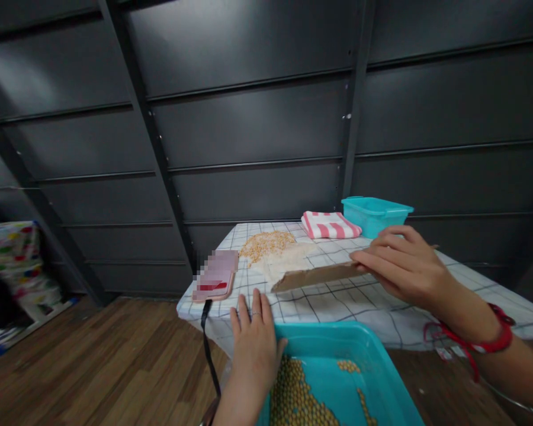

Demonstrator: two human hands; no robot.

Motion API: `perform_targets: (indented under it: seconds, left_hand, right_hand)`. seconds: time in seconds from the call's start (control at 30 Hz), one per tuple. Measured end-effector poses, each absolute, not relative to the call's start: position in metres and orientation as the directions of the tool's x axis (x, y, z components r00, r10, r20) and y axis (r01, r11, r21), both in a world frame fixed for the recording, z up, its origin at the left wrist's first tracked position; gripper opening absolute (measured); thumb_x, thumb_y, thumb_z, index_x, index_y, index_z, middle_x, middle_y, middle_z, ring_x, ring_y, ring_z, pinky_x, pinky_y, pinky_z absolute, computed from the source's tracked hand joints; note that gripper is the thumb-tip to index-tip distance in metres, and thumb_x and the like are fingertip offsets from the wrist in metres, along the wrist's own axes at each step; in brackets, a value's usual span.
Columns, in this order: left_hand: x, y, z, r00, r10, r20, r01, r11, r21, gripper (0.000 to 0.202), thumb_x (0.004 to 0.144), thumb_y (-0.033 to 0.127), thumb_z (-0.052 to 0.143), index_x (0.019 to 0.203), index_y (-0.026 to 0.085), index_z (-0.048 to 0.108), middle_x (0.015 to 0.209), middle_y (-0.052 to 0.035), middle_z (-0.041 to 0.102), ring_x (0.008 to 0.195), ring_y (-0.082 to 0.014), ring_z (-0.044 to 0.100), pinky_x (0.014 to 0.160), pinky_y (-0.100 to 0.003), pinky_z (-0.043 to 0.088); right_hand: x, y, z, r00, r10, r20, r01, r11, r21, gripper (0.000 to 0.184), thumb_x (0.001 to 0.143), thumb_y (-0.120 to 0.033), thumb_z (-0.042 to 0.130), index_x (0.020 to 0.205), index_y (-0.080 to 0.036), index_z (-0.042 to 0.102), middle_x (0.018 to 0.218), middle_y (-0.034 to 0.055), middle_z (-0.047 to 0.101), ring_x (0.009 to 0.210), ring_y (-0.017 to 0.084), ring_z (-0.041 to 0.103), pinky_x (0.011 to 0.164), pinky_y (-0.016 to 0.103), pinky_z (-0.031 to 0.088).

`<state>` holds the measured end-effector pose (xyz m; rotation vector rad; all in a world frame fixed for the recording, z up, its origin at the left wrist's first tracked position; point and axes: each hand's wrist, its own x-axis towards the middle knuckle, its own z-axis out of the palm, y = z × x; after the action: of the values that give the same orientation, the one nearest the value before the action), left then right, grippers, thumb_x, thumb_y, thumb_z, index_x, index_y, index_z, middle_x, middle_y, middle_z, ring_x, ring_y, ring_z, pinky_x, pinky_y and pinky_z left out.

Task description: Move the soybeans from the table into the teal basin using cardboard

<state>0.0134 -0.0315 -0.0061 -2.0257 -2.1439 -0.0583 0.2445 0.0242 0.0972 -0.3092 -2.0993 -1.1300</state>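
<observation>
My right hand (402,266) is closed around a strip of cardboard (317,277), held slanting above the checked tablecloth (337,305). The strip's far end points left, close to a thin pale patch of fine bits (288,260). Behind that lies a spread heap of yellow kernels (266,244). My left hand (254,349) has its fingers stretched out flat at the table's front edge. Its thumb lies at the left rim of a teal plastic basin (328,331). Round greenish-yellow beans (295,393) cover the basin's left side, with a few small clusters on its right.
A phone (217,275) with a black strap (208,349) lies at the table's left corner. At the back sit a folded pink-and-white striped towel (330,225) and a second teal basin (375,214). Dark metal panels (257,130) rise behind the table.
</observation>
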Motion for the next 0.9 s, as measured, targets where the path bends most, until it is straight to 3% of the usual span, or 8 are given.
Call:
perform_targets:
  seconds: [0.37,0.6,0.77,0.9]
  left_hand:
    - [0.011,-0.029,-0.008,-0.045,0.980,0.192,0.994,0.064,-0.093,0.068,0.075,0.031,0.050,0.136,0.008,0.030,0.144,-0.0155,0.027,0.130,-0.0410,0.023,0.104,-0.059,0.026]
    - [0.006,-0.029,-0.014,-0.027,0.972,0.235,0.997,0.043,-0.063,0.069,0.074,0.031,0.049,0.136,0.007,0.031,0.144,-0.0164,0.028,0.130,-0.0415,0.023,0.103,-0.060,0.027]
    - [0.004,-0.027,-0.019,-0.010,0.963,0.269,0.999,0.021,-0.039,0.068,0.074,0.030,0.048,0.136,0.006,0.030,0.144,-0.0174,0.028,0.130,-0.0422,0.022,0.102,-0.061,0.027]
    - [0.004,-0.026,-0.019,-0.033,0.969,0.247,0.999,0.042,-0.031,0.069,0.073,0.030,0.049,0.136,0.007,0.031,0.144,-0.0165,0.027,0.130,-0.0419,0.022,0.103,-0.061,0.025]
  right_hand:
    - [0.216,0.052,0.080,-0.809,-0.046,0.586,0.504,0.457,0.733,0.020,0.085,-0.007,0.045,0.078,-0.014,0.061,0.061,-0.0002,0.059,0.065,0.013,0.049,0.073,0.031,0.037]
    - [0.226,0.051,0.093,-0.753,-0.033,0.658,0.598,0.383,0.704,0.020,0.086,-0.009,0.045,0.080,-0.016,0.062,0.071,0.0025,0.065,0.069,0.014,0.050,0.074,0.032,0.036]
    - [0.232,0.047,0.104,-0.715,-0.059,0.697,0.648,0.320,0.691,0.010,0.083,-0.012,0.052,0.082,-0.013,0.062,0.065,0.0039,0.064,0.069,0.016,0.050,0.072,0.032,0.034]
    - [0.228,0.069,0.108,-0.722,-0.036,0.691,0.652,0.299,0.697,0.018,0.086,-0.014,0.047,0.077,-0.014,0.063,0.062,0.0041,0.061,0.068,0.017,0.047,0.071,0.032,0.031]
